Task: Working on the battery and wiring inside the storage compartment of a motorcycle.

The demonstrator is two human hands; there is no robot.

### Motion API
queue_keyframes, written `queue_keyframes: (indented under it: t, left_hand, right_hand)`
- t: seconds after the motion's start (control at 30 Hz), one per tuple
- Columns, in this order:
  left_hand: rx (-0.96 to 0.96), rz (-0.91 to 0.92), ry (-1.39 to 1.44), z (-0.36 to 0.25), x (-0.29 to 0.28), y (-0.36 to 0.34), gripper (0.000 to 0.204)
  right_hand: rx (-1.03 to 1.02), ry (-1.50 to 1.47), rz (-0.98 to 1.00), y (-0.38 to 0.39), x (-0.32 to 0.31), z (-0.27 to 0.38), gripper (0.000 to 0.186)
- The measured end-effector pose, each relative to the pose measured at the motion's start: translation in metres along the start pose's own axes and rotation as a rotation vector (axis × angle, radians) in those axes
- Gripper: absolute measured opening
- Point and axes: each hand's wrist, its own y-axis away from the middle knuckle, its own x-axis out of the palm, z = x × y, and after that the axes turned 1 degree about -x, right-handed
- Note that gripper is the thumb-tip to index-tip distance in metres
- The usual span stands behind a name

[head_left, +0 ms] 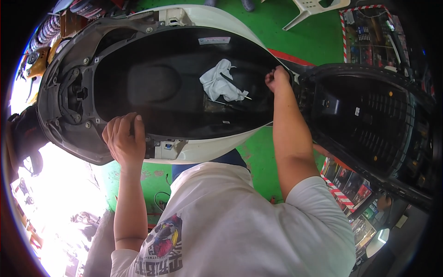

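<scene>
A black under-seat storage bin of a white scooter lies open before me. My left hand is at the bin's near rim on the left, its bent fingers hooked over the edge. Toward the right end of the bin, my right hand is closed, the fingers curled by the rim near the seat hinge. What it holds, if anything, is hidden. A crumpled white cloth lies in the bin, with a thin dark strip across it and a slim light rod beside it.
The raised seat, its black underside showing, stands to the right. Grey frame parts with bolts surround the bin's left end. A white plastic chair stands on the green floor at the back. Display cases edged in red-white tape are at right.
</scene>
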Motion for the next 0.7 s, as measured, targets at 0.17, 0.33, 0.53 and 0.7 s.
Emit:
queue_keyframes:
  t: [0.17, 0.33, 0.53, 0.7]
  left_hand:
    - [-0.023, -0.01, 0.01, 0.001, 0.0, 0.0, 0.01]
    - [-0.019, -0.021, 0.018, 0.0, 0.0, -0.004, 0.01]
    - [-0.03, -0.022, 0.023, 0.004, -0.001, -0.002, 0.01]
    - [-0.019, -0.012, 0.028, 0.003, 0.0, -0.001, 0.011]
  right_hand:
    - [-0.096, 0.532, -0.028, 0.014, -0.008, 0.009, 0.027]
    - [-0.474, 1.691, 0.11, -0.003, -0.032, 0.032, 0.032]
    - [-0.976, 2.158, 0.243, 0.007, -0.039, 0.037, 0.026]
    - [-0.976, 2.173, 0.134, 0.016, -0.039, 0.037, 0.024]
